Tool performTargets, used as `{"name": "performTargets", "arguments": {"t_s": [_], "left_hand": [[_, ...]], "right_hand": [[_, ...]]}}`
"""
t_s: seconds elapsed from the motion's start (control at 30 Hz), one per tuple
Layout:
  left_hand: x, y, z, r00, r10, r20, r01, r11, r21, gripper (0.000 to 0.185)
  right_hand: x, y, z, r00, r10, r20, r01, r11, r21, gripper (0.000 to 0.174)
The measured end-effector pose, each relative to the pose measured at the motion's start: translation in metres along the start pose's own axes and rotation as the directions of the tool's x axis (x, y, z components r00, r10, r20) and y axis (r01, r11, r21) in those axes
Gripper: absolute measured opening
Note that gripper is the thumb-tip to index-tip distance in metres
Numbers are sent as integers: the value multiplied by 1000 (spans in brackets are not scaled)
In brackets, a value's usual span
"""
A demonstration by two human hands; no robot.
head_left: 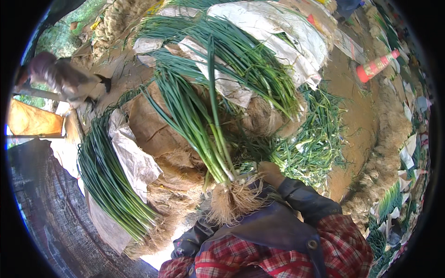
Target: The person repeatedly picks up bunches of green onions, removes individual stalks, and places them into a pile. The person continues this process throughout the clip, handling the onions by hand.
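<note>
A bundle of green onions (pixel 208 149) stands out in front of my apron, its leaves pointing away and its pale, hairy roots (pixel 233 201) towards me. My left hand is out of view behind those roots; only its dark-sleeved forearm shows below them. Just right of the white stems is my right hand (pixel 271 173), its fingers curled in. Whether it grips anything is hard to make out. Beyond it lies a heap of loose green trimmings (pixel 309 149). To the left, a larger pile of green onions (pixel 114 173) rests against crumpled white sacking (pixel 137 156).
More green onions (pixel 250 59) lie under a white woven sheet (pixel 299 38) at the far side. A red striped traffic cone (pixel 377 66) lies tilted at the right. Another person (pixel 69 78) is at the upper left. Bundles with roots outward line the right edge.
</note>
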State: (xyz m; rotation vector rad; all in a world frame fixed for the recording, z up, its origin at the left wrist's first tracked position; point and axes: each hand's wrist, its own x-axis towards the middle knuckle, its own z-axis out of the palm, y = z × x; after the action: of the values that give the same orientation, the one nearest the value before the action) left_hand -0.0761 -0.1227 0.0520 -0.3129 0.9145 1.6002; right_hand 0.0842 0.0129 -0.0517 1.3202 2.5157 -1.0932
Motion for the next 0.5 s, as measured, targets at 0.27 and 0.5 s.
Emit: {"name": "performTargets", "arguments": {"t_s": [0.27, 0.5], "left_hand": [[-5, 3, 4, 990, 15, 137, 27, 953, -300, 45], [-3, -5, 8, 987, 129, 98, -111, 980, -167, 50]], "right_hand": [[8, -46, -90, 999, -53, 4, 47, 927, 371, 55], [5, -86, -99, 718, -551, 425, 241, 771, 590, 32]]}}
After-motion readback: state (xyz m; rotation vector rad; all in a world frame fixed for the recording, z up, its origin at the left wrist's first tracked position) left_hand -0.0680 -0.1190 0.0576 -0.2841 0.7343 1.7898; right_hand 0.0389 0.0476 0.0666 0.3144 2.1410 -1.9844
